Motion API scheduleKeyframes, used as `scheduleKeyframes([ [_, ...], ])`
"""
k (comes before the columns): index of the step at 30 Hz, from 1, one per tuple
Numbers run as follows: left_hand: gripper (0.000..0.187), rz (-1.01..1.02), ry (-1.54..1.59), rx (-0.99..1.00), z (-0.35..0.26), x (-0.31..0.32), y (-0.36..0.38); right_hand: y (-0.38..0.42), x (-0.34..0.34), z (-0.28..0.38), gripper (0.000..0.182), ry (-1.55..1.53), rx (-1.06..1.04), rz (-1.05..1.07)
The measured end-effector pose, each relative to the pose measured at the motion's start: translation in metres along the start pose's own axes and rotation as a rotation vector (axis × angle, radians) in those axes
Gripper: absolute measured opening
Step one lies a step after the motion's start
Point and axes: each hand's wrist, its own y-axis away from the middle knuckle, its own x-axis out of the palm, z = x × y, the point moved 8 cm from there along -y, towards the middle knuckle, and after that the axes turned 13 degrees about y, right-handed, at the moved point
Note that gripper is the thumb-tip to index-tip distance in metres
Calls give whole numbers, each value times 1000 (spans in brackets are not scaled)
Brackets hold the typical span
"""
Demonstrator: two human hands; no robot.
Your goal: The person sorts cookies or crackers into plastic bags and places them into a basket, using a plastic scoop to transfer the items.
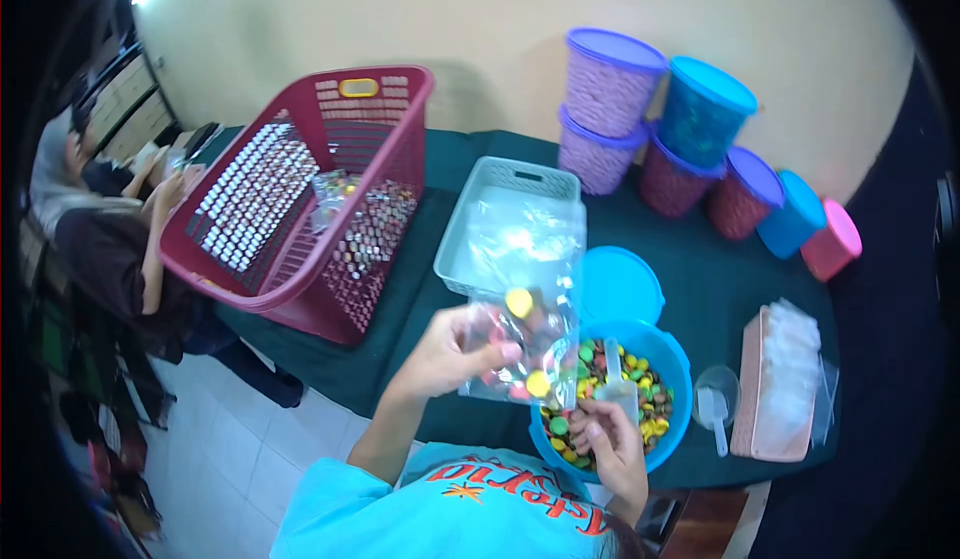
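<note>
A clear plastic bag [525, 334] with a few yellow, pink and brown candies in its lower part hangs from my left hand [450, 354], whose thumb and fingers pinch its left side. Just right of the bag, my right hand [612, 449] is over the front of a blue tub [680, 379] of colourful candies, with curled fingers. What those fingers hold, if anything, I cannot make out. A clear scoop [613, 359] stands among the candies, right above my right hand. Behind the bag is a pale grey-green basket [455, 249].
A tall maroon basket [350, 319] with small packets stands left. A blue lid [625, 279] lies behind the tub. Lidded containers [610, 79] line the wall. At right are a small bowl [718, 389] and a pink basket [752, 399] of plastic bags. Another person [110, 249] is at far left.
</note>
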Motion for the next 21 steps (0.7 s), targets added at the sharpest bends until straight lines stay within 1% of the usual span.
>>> scheduleKeyframes([
  [1,27,-75,-12,128,-22,-13,0,0,2,0,27,26,7,-1],
  [2,28,-149,-27,254,-45,-24,2,-1,2,1,25,122,0,5],
  [4,45,-267,126,436,-89,-42,10,-2,5,2,25,205,4,24],
  [5,46,-373,183,528,-104,-55,17,-2,7,6,25,203,29,57],
  [6,42,-401,251,593,-114,-72,20,0,9,11,25,203,52,94],
  [7,35,-420,383,635,-115,-88,22,1,11,13,28,276,34,184],
  [8,29,-432,511,680,-116,-99,24,2,9,6,26,306,14,131],
  [9,30,-447,543,756,-123,-100,28,2,12,0,26,265,43,151],
  [10,31,-367,558,774,-123,-104,27,2,14,-3,26,228,78,170],
  [12,30,-377,627,844,-119,-109,25,1,18,3,26,287,28,214],
  [14,29,-431,714,843,-111,-115,22,-2,19,5,25,350,-3,230],
  [15,37,-415,807,861,-109,-120,20,-2,21,4,25,297,22,256],
  [16,37,-415,809,868,-107,-122,18,-1,23,5,25,243,55,277],
  [17,43,-454,810,906,-105,-123,19,0,22,13,24,244,14,251],
  [18,50,-491,811,938,-105,-122,20,0,22,15,24,245,18,245],
  [19,63,-478,801,917,-103,-121,18,1,22,16,23,240,28,240],
  [20,63,-474,804,905,-102,-120,16,2,22,16,23,232,37,233],
  [21,68,-468,801,875,-101,-118,13,2,21,15,23,227,44,223],
])
